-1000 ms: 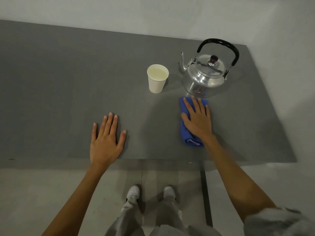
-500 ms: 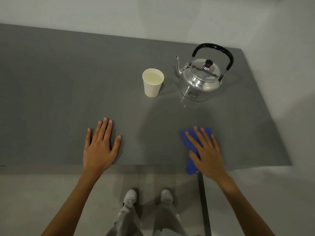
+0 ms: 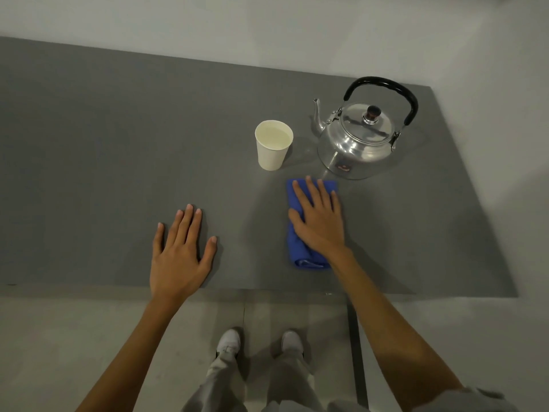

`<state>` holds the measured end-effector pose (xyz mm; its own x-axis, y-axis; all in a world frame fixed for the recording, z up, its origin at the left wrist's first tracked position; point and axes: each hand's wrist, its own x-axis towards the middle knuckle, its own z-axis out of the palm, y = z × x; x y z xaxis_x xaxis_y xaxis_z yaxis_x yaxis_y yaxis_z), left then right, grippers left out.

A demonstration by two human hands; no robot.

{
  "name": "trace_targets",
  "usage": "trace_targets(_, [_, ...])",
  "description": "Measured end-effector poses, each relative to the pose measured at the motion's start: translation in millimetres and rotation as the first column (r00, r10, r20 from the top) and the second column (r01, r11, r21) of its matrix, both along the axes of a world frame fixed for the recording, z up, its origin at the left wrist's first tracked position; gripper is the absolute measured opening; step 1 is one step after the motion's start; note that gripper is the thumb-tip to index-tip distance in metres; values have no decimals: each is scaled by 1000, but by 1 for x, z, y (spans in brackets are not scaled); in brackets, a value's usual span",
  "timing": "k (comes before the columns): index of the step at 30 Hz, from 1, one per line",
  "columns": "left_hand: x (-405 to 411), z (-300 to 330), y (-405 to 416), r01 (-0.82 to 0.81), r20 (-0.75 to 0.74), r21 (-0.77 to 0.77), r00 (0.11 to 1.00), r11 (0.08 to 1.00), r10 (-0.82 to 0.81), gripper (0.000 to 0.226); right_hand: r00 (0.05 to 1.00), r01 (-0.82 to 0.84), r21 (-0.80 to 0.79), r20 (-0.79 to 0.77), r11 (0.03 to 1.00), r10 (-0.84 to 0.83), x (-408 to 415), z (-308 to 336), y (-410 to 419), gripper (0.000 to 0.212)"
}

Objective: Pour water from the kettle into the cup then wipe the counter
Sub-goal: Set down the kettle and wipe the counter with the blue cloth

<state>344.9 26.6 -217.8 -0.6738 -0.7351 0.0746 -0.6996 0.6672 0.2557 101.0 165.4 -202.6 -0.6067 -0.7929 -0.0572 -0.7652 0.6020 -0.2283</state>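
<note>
Kettle (image 3: 356,144) label red, unreadable; right hand (image 3: 319,221) flat on cloth (image 3: 300,251).

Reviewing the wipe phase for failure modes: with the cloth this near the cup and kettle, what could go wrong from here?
1. The right hand presses the blue cloth flat, its fingertips close to the paper cup, which is nearly full and light. A forward stroke to the left could tip it and spill.
2. The cloth's far edge is close to the kettle; a push could bump it.
3. The left hand rests flat near the counter edge, giving little bracing.
</note>
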Motion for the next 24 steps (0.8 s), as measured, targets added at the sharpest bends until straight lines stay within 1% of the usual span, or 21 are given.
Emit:
trace_targets(2, [1, 0, 0, 3, -1, 0, 1000, 1000, -3, 67, 991, -135, -20, -12, 991, 135, 29, -1, -2, 60])
trace_targets(4, [1, 0, -1, 5, -5, 5, 1000, 1000, -5, 68, 964, -264, -25, -25, 964, 263, 51, -4, 14, 59])
trace_targets(6, [2, -1, -1, 3, -12, 10, 1000, 1000, -3, 68, 948, -319, -12, -20, 948, 319, 58, -8, 43, 59])
trace_targets(8, [2, -1, -1, 2, -19, 20, 1000, 1000, -2, 69, 956, -290, -7, -33, 957, 290, 51, -9, 68, 58])
trace_targets(10, [2, -1, -1, 2, -17, 23, 1000, 1000, -1, 70, 972, -233, -12, -45, 972, 232, 38, -8, 73, 57])
trace_targets(16, [1, 1, -1, 3, -4, 20, 1000, 1000, -3, 68, 999, -45, -58, -32, 997, 43, -10, -6, 13, 56])
trace_targets(24, [0, 1, -1, -7, 7, 11, 1000, 1000, 7, 68, 994, -95, -58, -53, 994, 92, -53, 0, -62, 59])
